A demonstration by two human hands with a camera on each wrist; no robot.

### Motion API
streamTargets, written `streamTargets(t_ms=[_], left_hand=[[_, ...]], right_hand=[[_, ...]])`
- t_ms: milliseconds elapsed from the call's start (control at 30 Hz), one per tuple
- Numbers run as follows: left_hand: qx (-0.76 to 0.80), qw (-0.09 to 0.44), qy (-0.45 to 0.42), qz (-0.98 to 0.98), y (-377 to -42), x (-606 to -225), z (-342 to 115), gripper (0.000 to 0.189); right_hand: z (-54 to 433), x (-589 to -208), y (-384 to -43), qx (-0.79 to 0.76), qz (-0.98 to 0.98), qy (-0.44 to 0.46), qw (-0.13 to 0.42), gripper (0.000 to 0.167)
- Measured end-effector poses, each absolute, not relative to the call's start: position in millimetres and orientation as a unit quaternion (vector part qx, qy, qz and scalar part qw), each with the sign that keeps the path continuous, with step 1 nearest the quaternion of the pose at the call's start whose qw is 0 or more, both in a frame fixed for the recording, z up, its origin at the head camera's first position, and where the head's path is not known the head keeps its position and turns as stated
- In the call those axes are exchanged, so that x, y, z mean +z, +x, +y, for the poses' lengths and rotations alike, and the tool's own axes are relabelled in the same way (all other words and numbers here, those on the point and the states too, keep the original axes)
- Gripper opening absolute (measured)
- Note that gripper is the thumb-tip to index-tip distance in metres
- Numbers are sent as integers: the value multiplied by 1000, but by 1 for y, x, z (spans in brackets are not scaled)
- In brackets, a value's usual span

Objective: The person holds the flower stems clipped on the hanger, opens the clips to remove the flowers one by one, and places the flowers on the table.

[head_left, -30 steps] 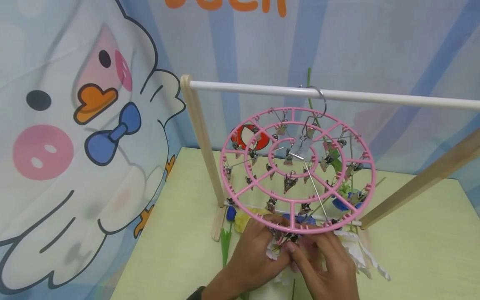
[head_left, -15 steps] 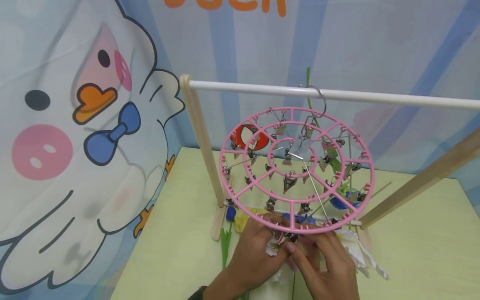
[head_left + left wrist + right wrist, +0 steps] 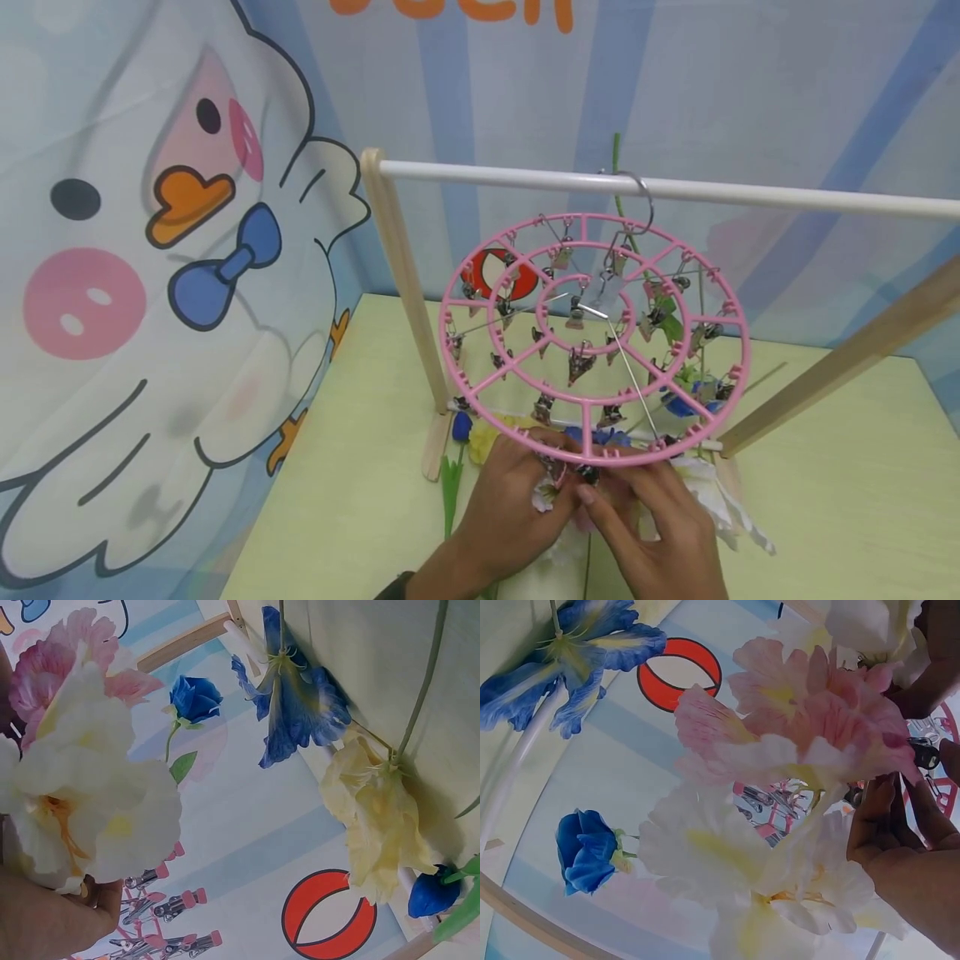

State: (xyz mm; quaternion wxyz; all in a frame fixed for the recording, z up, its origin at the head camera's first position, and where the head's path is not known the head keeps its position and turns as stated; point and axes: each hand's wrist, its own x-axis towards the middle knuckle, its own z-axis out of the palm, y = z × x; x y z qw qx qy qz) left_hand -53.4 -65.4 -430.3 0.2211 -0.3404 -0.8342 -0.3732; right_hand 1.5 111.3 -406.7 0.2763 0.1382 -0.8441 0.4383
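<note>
In the head view both hands meet at the near rim of a round pink clip hanger (image 3: 585, 415). My right hand (image 3: 656, 521) pinches a small metal clip (image 3: 925, 754) between thumb and fingers. The fingers of my left hand (image 3: 510, 508) curl under the rim, beside a white flower (image 3: 97, 780), and their tips hold the edge of a pink artificial flower (image 3: 810, 712) at that clip. Another white flower (image 3: 757, 877) hangs below my right hand in the right wrist view. From above, the hands hide most of the pink petals.
The hanger hooks onto a white rail (image 3: 510, 177) between wooden posts (image 3: 408, 283). Around the hanger's rings dangle several clips (image 3: 579, 364). Blue (image 3: 296, 697) and yellow flowers (image 3: 375, 817) lie near the rack's lower bar. A blue bud (image 3: 461, 427) with green leaves lies left.
My right thumb and hand shift slightly to the right, and the dark clip between the hands turns a little. My left hand stays nearly still.
</note>
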Motion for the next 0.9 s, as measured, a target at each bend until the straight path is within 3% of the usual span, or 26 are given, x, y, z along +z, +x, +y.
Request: streamTargets(t_ms=[333,567,733,900], left_hand=[[-377,217,-336,-835,-52,-426,-66,15],[-408,216,-318,-828,-44,-416,-79,48],[-425,195,-259,-845,-29,-410,-97,77],[-413,256,-221,-845,-18,-405,-108,86]], right_hand=[[114,-406,3,453,-844,138,252,41],[115,-410,-1,435,-840,153,285,44],[115,-410,-2,430,-847,155,270,50],[115,-412,-2,434,-845,162,266,48]])
